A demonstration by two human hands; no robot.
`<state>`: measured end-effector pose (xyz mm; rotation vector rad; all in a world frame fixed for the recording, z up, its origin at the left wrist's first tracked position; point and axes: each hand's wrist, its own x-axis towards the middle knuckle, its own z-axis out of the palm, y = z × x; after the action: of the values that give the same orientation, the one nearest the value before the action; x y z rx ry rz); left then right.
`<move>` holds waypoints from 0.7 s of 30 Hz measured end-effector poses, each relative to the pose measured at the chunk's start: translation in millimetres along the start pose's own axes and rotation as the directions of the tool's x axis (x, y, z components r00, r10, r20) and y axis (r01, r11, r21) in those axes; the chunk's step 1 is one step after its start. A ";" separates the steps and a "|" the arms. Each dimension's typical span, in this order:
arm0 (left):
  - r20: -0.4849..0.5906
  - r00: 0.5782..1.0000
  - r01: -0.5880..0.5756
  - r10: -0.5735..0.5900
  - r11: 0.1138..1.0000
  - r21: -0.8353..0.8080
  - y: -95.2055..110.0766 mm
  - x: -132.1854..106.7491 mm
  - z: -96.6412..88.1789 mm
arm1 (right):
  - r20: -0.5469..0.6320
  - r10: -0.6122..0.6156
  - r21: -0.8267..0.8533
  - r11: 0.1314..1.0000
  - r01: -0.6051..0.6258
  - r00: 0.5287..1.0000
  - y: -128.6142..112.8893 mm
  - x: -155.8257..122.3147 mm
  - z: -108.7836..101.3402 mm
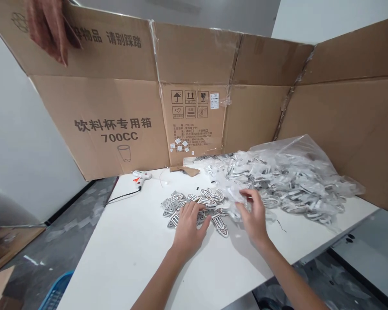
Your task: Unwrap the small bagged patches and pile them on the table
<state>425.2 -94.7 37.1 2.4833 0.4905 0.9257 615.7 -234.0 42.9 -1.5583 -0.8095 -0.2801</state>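
Observation:
My left hand (188,224) lies palm down, fingers spread, on a small heap of black-and-white patterned hair clips (194,204) on the white table (126,249). My right hand (254,213) rests beside it with fingers curled into the edge of a big pile of clips in clear plastic wrappers (278,183). One loose clip (220,224) lies between the two hands. What the right fingers pinch is hidden by the wrappers.
A large opened cardboard box (116,125) stands as a wall behind and to the right of the table. A white glue gun (141,176) with a black cord lies at the back left. A blue basket (56,292) sits on the floor.

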 end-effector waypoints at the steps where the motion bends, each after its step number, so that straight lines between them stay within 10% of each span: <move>1: -0.009 1.000 0.009 -0.009 1.000 -0.012 0.3 -0.3 -0.7 | 0.053 0.037 0.099 0.994 -0.042 0.998 -7.4 3.7 13.5; 9: -0.058 0.987 0.138 -0.148 0.978 -0.156 -4.4 -1.9 1.3 | 0.356 0.148 0.471 0.824 -0.314 0.923 -21.4 20.2 98.2; 16: -0.076 0.974 0.198 -0.215 0.962 -0.186 -6.3 0.8 2.3 | 0.581 0.355 0.648 0.344 -0.680 0.733 -28.0 0.3 94.6; 21: -0.084 0.974 0.194 -0.210 0.966 -0.169 -0.1 1.6 -0.9 | 0.597 0.403 0.673 0.220 -0.706 0.694 -24.6 8.8 88.9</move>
<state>425.7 -93.6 38.5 2.2039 0.6633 0.9709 581.6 -148.3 51.5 -0.7385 -0.3855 0.8844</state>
